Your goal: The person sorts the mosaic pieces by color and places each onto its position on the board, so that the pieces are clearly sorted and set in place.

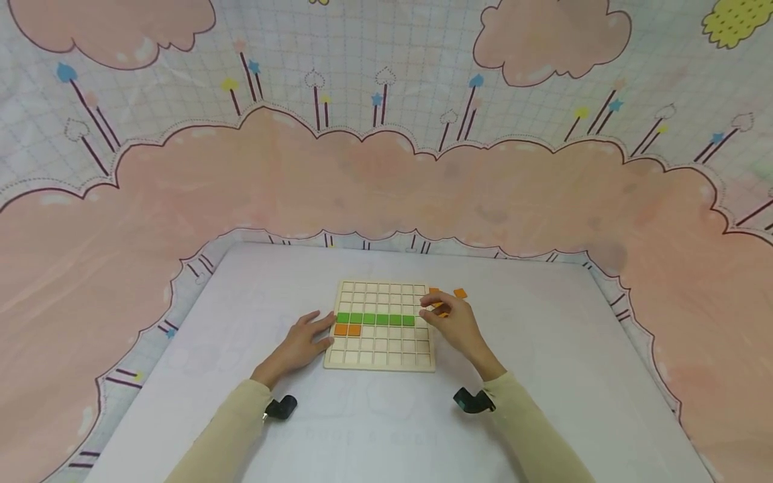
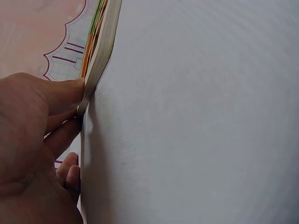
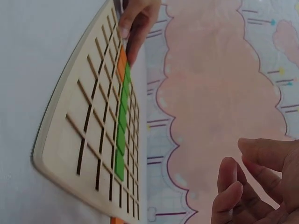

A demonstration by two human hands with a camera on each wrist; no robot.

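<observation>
A pale wooden grid board (image 1: pixel 380 367) lies on the white table. One row holds several green tiles (image 1: pixel 382 320), ending one cell short of the right side. Two orange tiles (image 1: pixel 354 330) sit at the left of the row nearer the person. At the board's left edge rests my left hand (image 1: pixel 300 343), its thumb and fingertips touching the side. My right hand (image 1: pixel 460 326) hovers over the right edge, thumb and fingers bent with a gap between them. The right wrist view shows no tile in those fingers (image 3: pixel 228 170).
Loose orange tiles lie right of the board, partly hidden behind the right hand; one orange tile (image 1: pixel 461 293) is fully visible. White tabletop (image 1: pixel 374 429) surrounds the board. A patterned pink cloth (image 1: pixel 386 194) rises behind the table.
</observation>
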